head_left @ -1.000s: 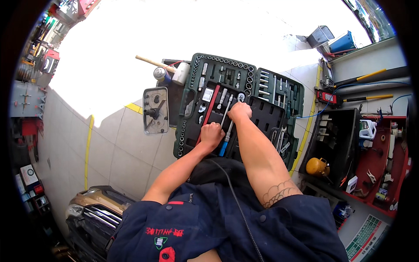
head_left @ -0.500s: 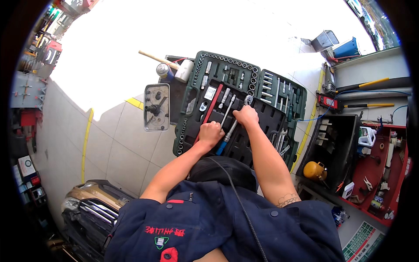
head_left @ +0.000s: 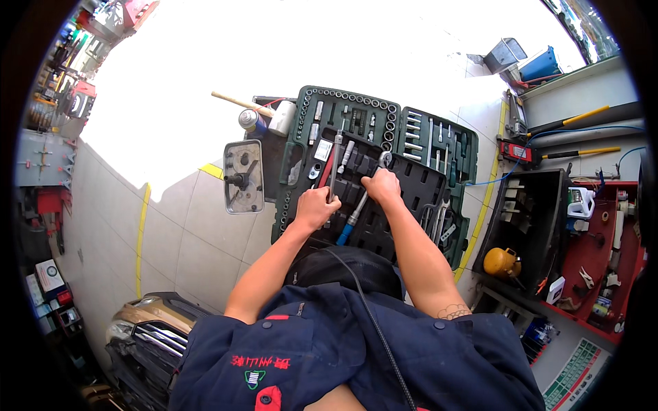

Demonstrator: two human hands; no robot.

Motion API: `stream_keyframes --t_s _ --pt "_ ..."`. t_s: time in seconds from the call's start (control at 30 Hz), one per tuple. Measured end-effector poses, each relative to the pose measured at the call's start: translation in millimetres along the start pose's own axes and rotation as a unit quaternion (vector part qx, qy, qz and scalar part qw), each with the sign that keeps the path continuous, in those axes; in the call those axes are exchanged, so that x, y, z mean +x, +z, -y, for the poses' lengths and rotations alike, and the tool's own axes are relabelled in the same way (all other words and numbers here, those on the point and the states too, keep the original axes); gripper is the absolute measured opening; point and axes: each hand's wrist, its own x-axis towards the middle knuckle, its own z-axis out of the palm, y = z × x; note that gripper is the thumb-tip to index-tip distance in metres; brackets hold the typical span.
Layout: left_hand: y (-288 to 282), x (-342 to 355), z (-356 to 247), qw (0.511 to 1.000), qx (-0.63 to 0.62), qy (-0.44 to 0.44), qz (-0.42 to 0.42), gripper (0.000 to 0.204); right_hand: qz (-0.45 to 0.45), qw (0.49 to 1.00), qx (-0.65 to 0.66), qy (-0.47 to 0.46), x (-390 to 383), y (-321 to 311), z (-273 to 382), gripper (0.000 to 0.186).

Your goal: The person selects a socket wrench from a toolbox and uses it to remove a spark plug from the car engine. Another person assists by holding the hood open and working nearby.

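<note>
I have 2 bare hands over the tool case point(head_left: 419, 181), which lies spread out at 12 o'clock from me. My left hand point(head_left: 317, 207), over the case's 8 o'clock part, is curled tight round the lower end of a slim metal bar point(head_left: 335, 168). The bar points to 12 o'clock, and its far tip lies in line with the upper sockets; I cannot tell whether it touches anything there. Just beside it, at 11 o'clock from its lower end, is a red bar point(head_left: 325, 171), partly hidden.

My right hand point(head_left: 382, 185) is near the middle of the case, fingers bent round the shaft of a blue-handled wrench point(head_left: 358, 211). The head sticks out past my knuckles toward 1 o'clock, while the blue grip runs down toward 7 o'clock. How firmly I have it, I cannot tell.

At the case's 4 o'clock edge are silver spanners point(head_left: 439, 219). Well apart, further round at 4 o'clock, is a black box point(head_left: 524, 233) with a yellow container point(head_left: 501, 262) in it.

At 10 o'clock from the case, a spray can point(head_left: 252, 122) stands beside a white-headed mallet point(head_left: 282, 118). A shallow tray point(head_left: 247, 198) lies at 9 o'clock.
</note>
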Motion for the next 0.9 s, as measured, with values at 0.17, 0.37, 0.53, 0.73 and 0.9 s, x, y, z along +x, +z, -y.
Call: stream_keyframes --t_s 0.17,0.37,0.53,0.73,0.9 --pt "-4 -3 18 0.992 -0.124 -0.010 -0.004 0.037 -0.028 0.999 -0.006 -0.024 -1 2 -5 0.044" --pt "16 1 21 0.997 -0.073 -0.007 -0.025 0.046 -0.041 0.996 0.052 -0.060 4 5 -31 0.043" --pt "17 2 23 0.977 -0.213 -0.028 -0.005 0.046 -0.069 0.934 0.295 -0.190 -59 -2 -39 0.028" --pt "-40 -5 -84 0.790 -0.597 -0.133 0.045 0.038 -0.037 0.862 0.332 -0.380 -141 -19 -39 0.015" --pt "-73 -13 -145 0.721 -0.679 -0.116 0.079 0.037 -0.091 0.812 0.201 -0.540 -164 -29 -35 0.025"
